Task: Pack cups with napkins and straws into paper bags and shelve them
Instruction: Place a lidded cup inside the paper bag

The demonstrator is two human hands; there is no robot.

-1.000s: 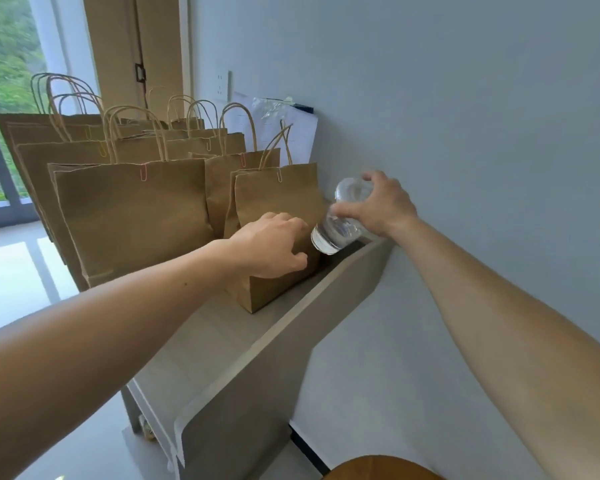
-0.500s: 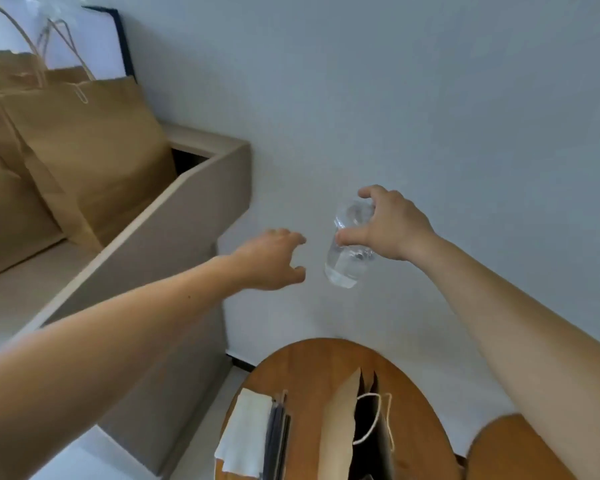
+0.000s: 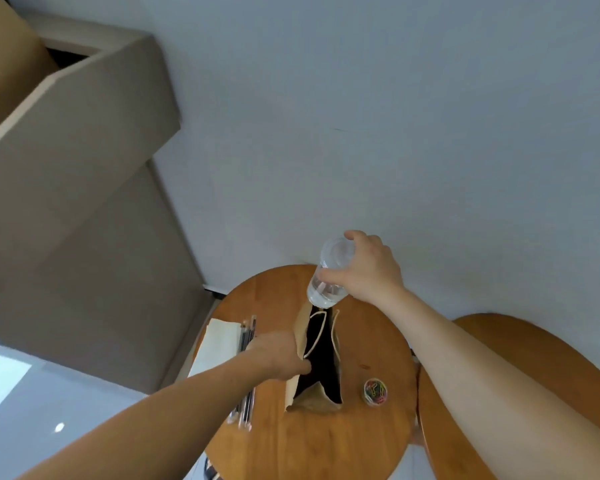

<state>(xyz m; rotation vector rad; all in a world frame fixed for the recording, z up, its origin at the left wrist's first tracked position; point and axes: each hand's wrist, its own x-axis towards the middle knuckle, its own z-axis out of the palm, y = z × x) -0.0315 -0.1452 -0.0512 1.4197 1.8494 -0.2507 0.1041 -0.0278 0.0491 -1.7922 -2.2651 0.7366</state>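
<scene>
So this one's maybe halfway, as far as we can judge. Our right hand (image 3: 368, 271) has its fingers wrapped around the clear cup (image 3: 329, 278), holding it tilted in the air right over the far end of the open paper bag (image 3: 314, 401), bottom end pointing at the mouth but not inside yet. Our left hand (image 3: 278, 355) is pinching the bag's left rim and pulling it wide, so the opening is a nice dark gap. The bag stands on the round wooden table (image 3: 291, 445). What's left looks like plenty: the cup has to drop in, then a napkin and a straw. The stack of napkins (image 3: 215, 344) and the wrapped straws (image 3: 248, 332) are lying on the table just left of the bag, not in it. Can't see into the bag, so we can't tell if anything's already in there. There's a little tub of coloured paper clips (image 3: 375, 391) to the right, probably for closing the top. After that it goes up on the shelf (image 3: 84, 133) at upper left, where a sliver of brown, probably another bag, peeks out.
</scene>
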